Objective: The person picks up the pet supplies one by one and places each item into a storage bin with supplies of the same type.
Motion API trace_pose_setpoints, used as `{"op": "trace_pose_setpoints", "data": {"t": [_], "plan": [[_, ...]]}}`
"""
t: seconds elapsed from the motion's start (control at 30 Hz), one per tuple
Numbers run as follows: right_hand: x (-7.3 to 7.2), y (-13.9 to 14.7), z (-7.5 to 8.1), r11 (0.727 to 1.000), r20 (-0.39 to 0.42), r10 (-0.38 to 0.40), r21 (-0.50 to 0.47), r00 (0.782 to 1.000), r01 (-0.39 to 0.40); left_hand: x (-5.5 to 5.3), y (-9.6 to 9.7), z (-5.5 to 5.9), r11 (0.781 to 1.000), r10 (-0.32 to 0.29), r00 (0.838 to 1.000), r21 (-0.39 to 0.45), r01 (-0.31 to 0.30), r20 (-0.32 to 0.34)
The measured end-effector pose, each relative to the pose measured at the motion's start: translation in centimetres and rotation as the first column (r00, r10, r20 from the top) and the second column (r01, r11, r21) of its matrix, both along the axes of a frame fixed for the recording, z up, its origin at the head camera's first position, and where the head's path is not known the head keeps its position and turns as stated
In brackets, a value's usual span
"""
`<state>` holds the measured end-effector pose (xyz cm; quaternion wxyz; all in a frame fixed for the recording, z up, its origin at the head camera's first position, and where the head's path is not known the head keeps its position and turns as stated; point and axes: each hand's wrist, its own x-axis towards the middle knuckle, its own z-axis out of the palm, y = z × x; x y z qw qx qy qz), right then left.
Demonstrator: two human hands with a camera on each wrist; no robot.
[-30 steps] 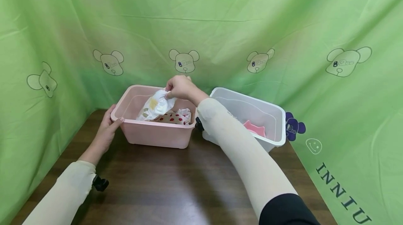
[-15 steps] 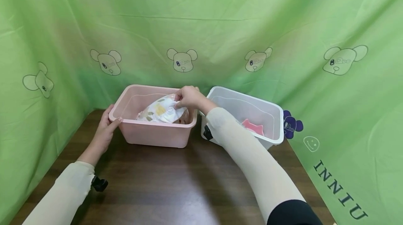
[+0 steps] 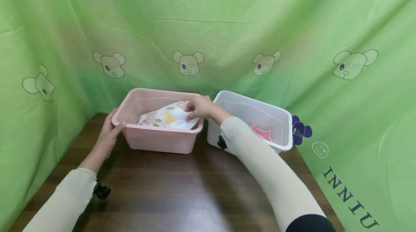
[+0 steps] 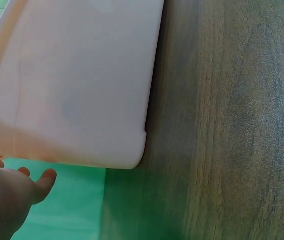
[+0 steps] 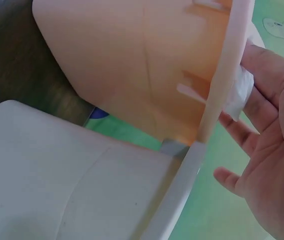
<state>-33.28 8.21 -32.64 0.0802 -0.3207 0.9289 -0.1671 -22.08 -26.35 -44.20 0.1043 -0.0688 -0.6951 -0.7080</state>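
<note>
A pink plastic storage bin (image 3: 159, 140) stands on the table. My left hand (image 3: 106, 136) grips its left end, with the thumb over the front corner of the rim. A white, soft garment (image 3: 167, 117) printed with yellow flowers and green leaves lies spread inside the bin. My right hand (image 3: 204, 108) reaches over the bin's right end and pinches the garment's right edge between thumb and fingers. In the right wrist view, a bit of the white fabric (image 5: 240, 92) shows between the fingers and the rim. Whatever lies under the garment is hidden.
To the right stands a white bin (image 3: 248, 103), angled and close to the pink one, with a pink scallop-edged piece (image 3: 261, 132) inside. The right forearm crosses in front of it. A green printed curtain (image 3: 227, 33) hangs behind the dark wooden table (image 3: 156, 185).
My right hand has moved right and down, drawing the white garment flat across the bin. It now covers the red-dotted cloth seen earlier. The left hand keeps its grip.
</note>
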Motion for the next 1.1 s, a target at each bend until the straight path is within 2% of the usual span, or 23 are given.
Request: {"op": "trace_pose_setpoints", "data": {"t": [0.23,0.4,0.7,1.0,1.1], "plan": [[0.5,1.2,-0.3,0.999,-0.044,0.035,0.034,0.998,-0.033,0.1,-0.1,0.1,1.000,0.007,1.000,-0.008,-0.007,0.009],[0.8,2.0,-0.8,0.999,-0.068,0.034,0.015,0.997,-0.033,0.0,-0.1,0.1,1.000,0.009,1.000,-0.016,-0.009,0.007],[1.7,3.4,-1.1,0.997,-0.138,0.025,-0.075,0.990,-0.036,0.0,0.0,0.2,0.999,0.013,1.000,-0.041,-0.013,0.009],[3.3,5.2,-0.9,0.980,-0.207,0.001,-0.194,0.978,-0.042,0.2,-0.1,0.9,0.993,0.033,0.999,-0.117,-0.029,0.037],[3.9,5.9,-1.1,0.972,-0.234,-0.017,-0.230,0.972,-0.039,0.4,-0.3,1.0,0.984,0.058,0.997,-0.170,-0.050,0.044]]}}
